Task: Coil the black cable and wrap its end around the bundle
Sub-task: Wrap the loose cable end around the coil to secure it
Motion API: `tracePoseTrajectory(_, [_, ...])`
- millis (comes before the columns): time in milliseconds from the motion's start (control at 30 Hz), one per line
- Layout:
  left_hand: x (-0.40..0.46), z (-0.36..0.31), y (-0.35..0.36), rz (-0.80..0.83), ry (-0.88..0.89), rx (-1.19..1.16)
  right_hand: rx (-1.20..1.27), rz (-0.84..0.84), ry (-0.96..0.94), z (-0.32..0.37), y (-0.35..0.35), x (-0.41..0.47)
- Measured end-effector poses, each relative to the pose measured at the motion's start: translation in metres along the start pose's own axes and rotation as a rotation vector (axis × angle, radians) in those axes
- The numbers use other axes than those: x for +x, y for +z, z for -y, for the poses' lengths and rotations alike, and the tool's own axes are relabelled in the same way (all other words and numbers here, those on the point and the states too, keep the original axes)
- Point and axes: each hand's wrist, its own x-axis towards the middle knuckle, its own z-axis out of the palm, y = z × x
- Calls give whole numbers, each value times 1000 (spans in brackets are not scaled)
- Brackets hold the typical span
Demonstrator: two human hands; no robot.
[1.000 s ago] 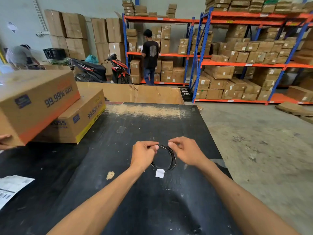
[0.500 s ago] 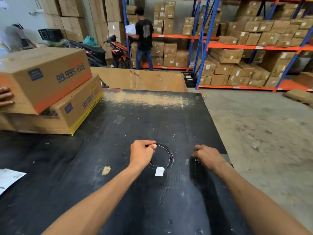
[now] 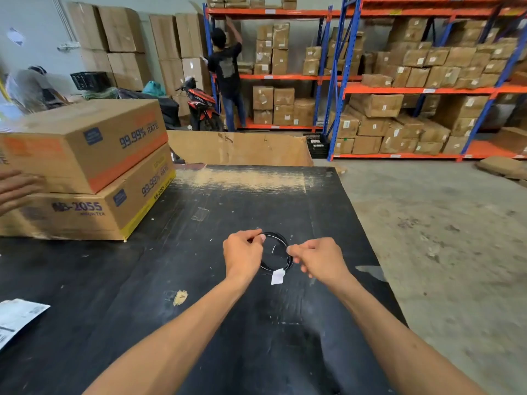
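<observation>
A thin black cable (image 3: 278,240) is wound into a small round coil held just above the black table (image 3: 199,252). A white tag (image 3: 278,276) hangs from the coil's near side. My left hand (image 3: 242,253) pinches the coil at its upper left. My right hand (image 3: 318,259) pinches the coil's right side with thumb and fingers closed on the strands. The two hands sit on opposite sides of the loop, with its open middle between them. Parts of the coil are hidden behind my fingers.
Two stacked cardboard boxes (image 3: 85,172) stand on the table at the left, with another person's hand (image 3: 14,189) against them. A paper sheet (image 3: 17,317) lies at the left edge. The table's right edge drops to concrete floor (image 3: 442,238). Shelving racks (image 3: 399,89) stand behind.
My right hand, which had been down on the table to the right half a second ago, has come back to the coil and gripped its right side. The left hand kept its hold.
</observation>
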Motion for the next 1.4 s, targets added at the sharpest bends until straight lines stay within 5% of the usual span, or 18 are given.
tracePoseTrajectory(267, [-34, -20, 4, 17, 209, 60, 612, -110, 267, 19, 30, -17])
tracePoseTrajectory(433, [-33, -26, 1, 75, 132, -88, 927, 51, 339, 34, 25, -22])
tracePoseTrajectory(700, [-19, -33, -10, 238, -34, -347, 1047, 213, 277, 35, 16, -27])
tracePoseTrajectory(800, [-18, -32, -15, 204, -43, -345, 894, 223, 219, 39, 12, -32])
tracePoseTrajectory(1033, [-29, -29, -18, 140, -47, -278, 159, -181, -228, 31, 15, -45])
tracePoseTrajectory(1400, [-42, -35, -29, 148, 43, -135, -789, -222, -772, 26, 2, -56])
